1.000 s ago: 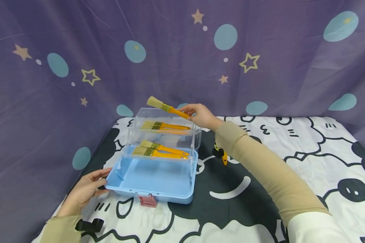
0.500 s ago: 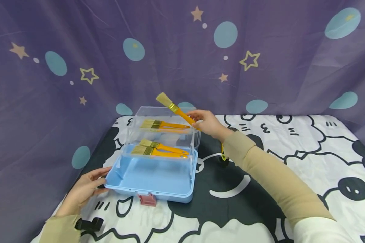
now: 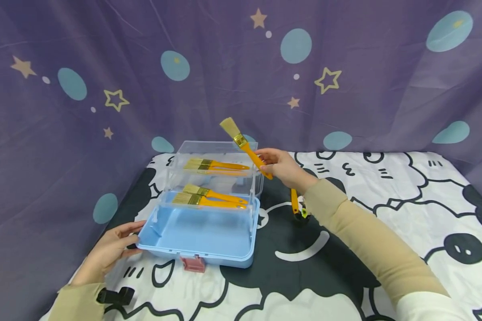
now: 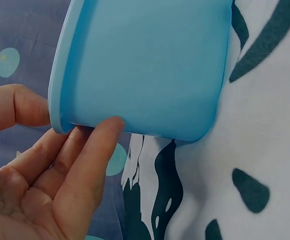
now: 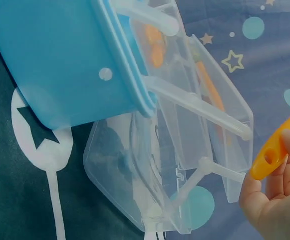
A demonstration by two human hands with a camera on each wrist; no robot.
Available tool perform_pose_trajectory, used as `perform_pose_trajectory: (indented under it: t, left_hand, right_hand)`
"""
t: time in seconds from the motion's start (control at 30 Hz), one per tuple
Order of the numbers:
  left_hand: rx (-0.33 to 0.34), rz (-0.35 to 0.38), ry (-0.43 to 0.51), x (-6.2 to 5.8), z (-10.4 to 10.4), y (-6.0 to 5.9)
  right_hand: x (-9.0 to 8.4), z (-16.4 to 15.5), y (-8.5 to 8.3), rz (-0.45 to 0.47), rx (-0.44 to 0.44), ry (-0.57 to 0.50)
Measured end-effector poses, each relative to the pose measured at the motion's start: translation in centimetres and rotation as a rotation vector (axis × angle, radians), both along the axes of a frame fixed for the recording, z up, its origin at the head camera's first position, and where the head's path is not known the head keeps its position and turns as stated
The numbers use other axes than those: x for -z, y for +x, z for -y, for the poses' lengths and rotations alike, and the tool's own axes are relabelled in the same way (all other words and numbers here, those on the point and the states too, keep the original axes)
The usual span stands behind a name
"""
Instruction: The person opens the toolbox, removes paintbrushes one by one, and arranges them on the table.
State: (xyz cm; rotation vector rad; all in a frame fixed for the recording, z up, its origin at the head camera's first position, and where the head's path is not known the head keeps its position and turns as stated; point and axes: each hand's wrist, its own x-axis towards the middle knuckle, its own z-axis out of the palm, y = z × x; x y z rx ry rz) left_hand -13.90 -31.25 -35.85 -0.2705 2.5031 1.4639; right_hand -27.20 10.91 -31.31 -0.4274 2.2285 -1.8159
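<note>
My right hand (image 3: 283, 167) pinches a paintbrush (image 3: 254, 154) by its yellow-orange handle, bristles pointing up and left, above the right end of a blue storage box (image 3: 233, 261). The right wrist view shows the handle end (image 5: 272, 150) between thumb and fingers. My left hand (image 3: 108, 254) grips the box's left rim, with fingertips against the blue outer wall (image 4: 145, 70). Clear fold-out trays stand raised at the back. Two paintbrushes (image 3: 222, 203) lie in the lower tray, and more brushes (image 3: 226, 166) show through the upper one.
A pink latch (image 3: 193, 264) hangs at the box front. An orange handle (image 3: 294, 200) lies on the patterned black-and-white cloth (image 3: 305, 285), partly covered by the right wrist's camera. Behind rises a purple curtain (image 3: 225, 89) with stars.
My right hand has moved rightward and slightly down, away from over the upper tray. The paintbrush has tilted steeper, bristles upward. My left hand and the box stay put.
</note>
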Motion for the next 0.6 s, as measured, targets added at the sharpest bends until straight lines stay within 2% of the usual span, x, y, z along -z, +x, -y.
perform_pose_trajectory:
  t: [0.23, 0.47, 0.6]
  left_hand:
    - [0.002, 0.012, -0.008, 0.0, 0.0, -0.1]
    - [-0.002, 0.017, -0.008, 0.0, 0.0, -0.2]
    - [0.000, 0.010, -0.005, 0.0, 0.0, -0.2]
  right_hand:
    - [-0.4, -1.3, 0.3, 0.104, 0.044, -0.068]
    - [-0.9, -2.9, 0.8, 0.139, 0.072, -0.121]
    - [-1.0, -3.7, 1.3, 0.164, 0.077, -0.198]
